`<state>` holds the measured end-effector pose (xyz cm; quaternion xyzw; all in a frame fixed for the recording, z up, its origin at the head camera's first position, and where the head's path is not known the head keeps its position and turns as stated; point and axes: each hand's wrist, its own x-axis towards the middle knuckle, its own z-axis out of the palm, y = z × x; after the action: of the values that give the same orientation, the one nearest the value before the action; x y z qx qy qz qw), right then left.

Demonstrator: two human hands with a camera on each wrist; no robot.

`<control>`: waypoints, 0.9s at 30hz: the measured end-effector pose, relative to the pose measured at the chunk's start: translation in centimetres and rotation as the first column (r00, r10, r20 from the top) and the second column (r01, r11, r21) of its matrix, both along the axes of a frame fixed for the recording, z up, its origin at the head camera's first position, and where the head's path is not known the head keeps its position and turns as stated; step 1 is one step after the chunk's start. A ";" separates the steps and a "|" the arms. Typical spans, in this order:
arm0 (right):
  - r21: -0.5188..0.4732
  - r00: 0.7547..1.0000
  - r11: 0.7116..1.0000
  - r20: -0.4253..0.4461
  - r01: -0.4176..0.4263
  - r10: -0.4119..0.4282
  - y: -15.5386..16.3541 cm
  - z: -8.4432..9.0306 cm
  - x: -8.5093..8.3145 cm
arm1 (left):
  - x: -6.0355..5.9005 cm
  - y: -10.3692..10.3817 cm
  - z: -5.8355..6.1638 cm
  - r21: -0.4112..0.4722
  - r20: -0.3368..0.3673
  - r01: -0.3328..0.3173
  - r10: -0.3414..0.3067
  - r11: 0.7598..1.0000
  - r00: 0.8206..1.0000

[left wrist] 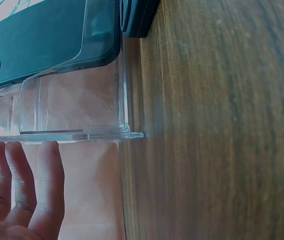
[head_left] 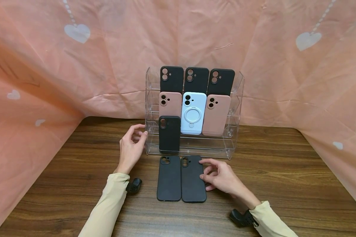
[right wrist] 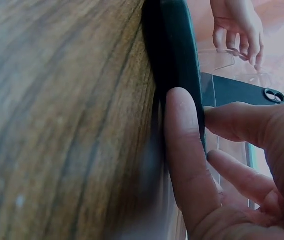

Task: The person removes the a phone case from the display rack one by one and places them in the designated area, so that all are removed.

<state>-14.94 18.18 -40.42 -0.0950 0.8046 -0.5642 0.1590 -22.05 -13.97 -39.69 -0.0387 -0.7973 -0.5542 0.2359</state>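
Note:
A clear acrylic rack (head_left: 206,152) holds several phone cases. My left hand (head_left: 131,148) touches its left side panel, its fingertips against the panel's outside in the left wrist view. Two black phone cases lie side by side before the rack: a left one (head_left: 169,179) and a right one (head_left: 193,181). My right hand (head_left: 222,176) grips the right one by its right edge, thumb and a finger on its upper face. In the right wrist view another finger (right wrist: 184,130) lies along that case's edge.
Three black cases, the middle one here (head_left: 196,80), fill the rack's top row. Below stand a pink case (head_left: 170,104), a white case with a ring (head_left: 192,126) and another pink case (head_left: 216,117). A black case (head_left: 169,135) stands lower left. Pink cloth (head_left: 178,39) hangs behind.

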 end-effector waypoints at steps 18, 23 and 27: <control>0.093 0.998 0.995 -0.053 0.037 -0.032 -0.8 0.1 -0.1 | 0.0 0.0 0.1 0.004 0.001 0.004 -0.004 1.000 1.000; 0.122 0.998 0.991 -0.060 0.044 -0.037 -0.9 0.1 -0.1 | 0.0 0.0 0.0 0.007 0.002 0.004 -0.004 1.000 1.000; 0.141 0.998 0.989 -0.054 0.050 -0.043 -1.0 0.1 0.0 | 0.0 -0.1 0.0 0.006 -0.001 0.004 -0.004 1.000 1.000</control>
<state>-14.97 17.18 -40.27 -0.0788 0.8485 -0.5064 0.1317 -22.06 -14.05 -39.66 -0.0398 -0.7954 -0.5571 0.2352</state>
